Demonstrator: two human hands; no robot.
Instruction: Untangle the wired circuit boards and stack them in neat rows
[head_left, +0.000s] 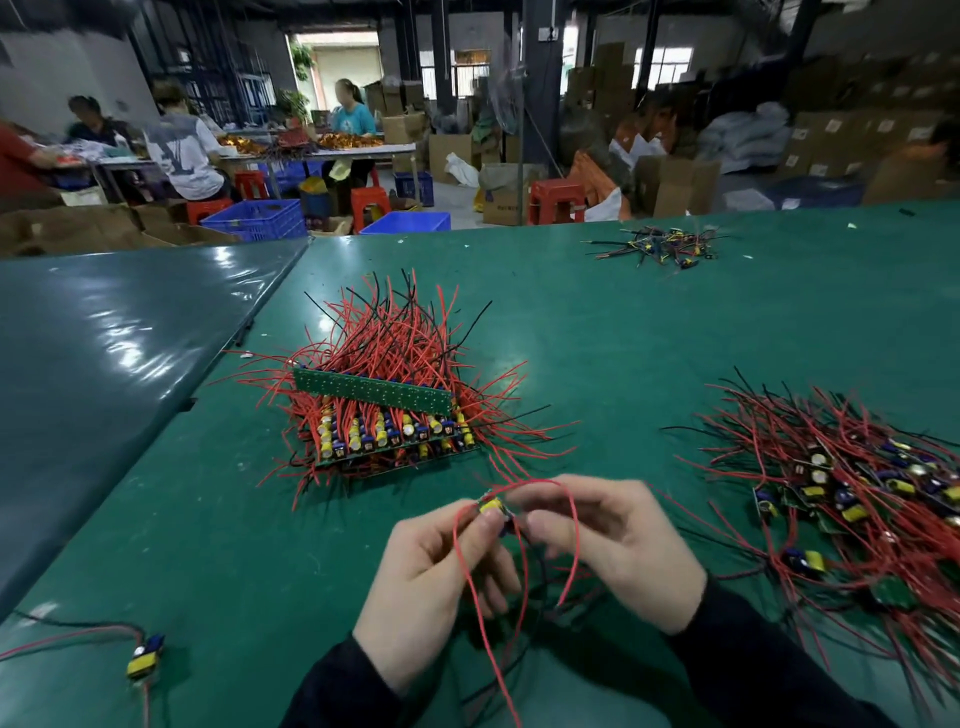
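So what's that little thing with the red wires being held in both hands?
It is a small circuit board, mostly hidden by fingers, with a yellow part and a bit of blue showing on it. Thin red wires loop up from it and trail down toward the person. The left hand and the right hand pinch it from either side, above the green table.
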